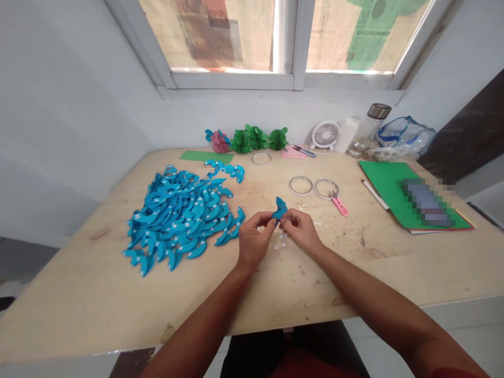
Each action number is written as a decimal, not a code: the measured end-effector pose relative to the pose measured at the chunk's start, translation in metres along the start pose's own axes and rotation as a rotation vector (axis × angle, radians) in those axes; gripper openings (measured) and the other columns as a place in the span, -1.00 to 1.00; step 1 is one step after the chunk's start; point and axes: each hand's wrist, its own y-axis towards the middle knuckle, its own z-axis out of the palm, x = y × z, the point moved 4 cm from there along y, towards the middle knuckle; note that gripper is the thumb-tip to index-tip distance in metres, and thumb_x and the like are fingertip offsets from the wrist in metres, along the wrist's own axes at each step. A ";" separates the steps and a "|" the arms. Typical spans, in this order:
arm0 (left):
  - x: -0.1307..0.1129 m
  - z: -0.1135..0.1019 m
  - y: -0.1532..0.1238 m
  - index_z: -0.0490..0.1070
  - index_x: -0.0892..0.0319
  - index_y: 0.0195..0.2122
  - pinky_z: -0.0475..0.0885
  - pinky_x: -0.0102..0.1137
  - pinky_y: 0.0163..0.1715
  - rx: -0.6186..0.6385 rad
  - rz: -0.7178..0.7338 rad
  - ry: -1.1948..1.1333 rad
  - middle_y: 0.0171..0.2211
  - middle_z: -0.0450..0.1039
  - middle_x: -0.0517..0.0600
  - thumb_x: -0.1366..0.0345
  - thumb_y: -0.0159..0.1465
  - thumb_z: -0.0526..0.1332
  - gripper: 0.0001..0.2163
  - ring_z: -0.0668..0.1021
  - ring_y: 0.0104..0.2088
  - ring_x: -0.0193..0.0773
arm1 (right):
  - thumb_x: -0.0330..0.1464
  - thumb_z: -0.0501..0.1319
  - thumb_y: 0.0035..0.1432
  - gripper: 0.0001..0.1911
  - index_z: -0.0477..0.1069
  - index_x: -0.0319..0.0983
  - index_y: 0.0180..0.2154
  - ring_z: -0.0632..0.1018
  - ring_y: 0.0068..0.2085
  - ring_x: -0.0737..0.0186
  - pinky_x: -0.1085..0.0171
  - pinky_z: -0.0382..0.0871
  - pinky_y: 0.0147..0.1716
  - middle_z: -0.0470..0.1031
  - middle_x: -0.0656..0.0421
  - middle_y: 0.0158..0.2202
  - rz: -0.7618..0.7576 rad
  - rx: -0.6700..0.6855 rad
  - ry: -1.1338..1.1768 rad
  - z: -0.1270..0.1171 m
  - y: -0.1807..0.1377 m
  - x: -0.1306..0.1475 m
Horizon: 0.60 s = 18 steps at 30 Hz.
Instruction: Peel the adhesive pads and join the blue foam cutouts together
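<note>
A small blue paper piece point(280, 206) is held up between both hands over the middle of the table. My left hand point(255, 236) pinches its lower left edge, fingers closed. On the other side, my right hand point(301, 229) pinches the lower right edge between thumb and finger. Left of my hands lies a large heap of blue curved paper pieces point(185, 210), many with small white squares on them. Tiny white paper squares point(282, 244) are scattered on the table just below my hands.
Tape rolls point(301, 186) and small pink-handled scissors point(338, 203) lie beyond my right hand. A green folder point(388, 178) with a blurred object and a white pen point(375, 195) are at right. Along the wall stand paper figures point(255, 137), a fan point(325, 135) and a bottle point(368, 128).
</note>
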 end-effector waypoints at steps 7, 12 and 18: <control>0.004 0.000 0.001 0.51 0.20 -0.40 0.44 -0.39 -0.35 0.001 -0.037 -0.035 -0.47 0.54 -0.03 0.28 0.07 0.24 -0.87 0.53 -0.43 -0.28 | -0.38 0.14 -0.05 -0.93 0.33 -0.25 -0.52 0.36 -0.58 0.37 0.37 0.21 -0.57 0.39 0.25 -0.59 0.015 0.013 -0.004 0.000 0.000 -0.002; 0.009 0.001 0.002 0.51 0.20 -0.41 0.42 -0.40 -0.38 -0.003 -0.077 -0.091 -0.48 0.53 -0.03 0.26 0.05 0.27 -0.86 0.52 -0.45 -0.28 | -0.40 0.12 -0.03 -0.93 0.36 -0.25 -0.49 0.37 -0.57 0.37 0.37 0.23 -0.56 0.42 0.23 -0.57 0.009 0.017 0.012 0.000 0.000 -0.004; 0.011 0.001 0.002 0.52 0.19 -0.42 0.42 -0.38 -0.37 -0.013 -0.116 -0.157 -0.48 0.53 -0.03 0.26 0.02 0.28 -0.86 0.52 -0.45 -0.26 | -0.34 0.12 0.04 -0.87 0.37 -0.25 -0.47 0.39 -0.55 0.35 0.37 0.25 -0.55 0.44 0.21 -0.55 0.002 0.021 0.026 0.000 -0.001 -0.002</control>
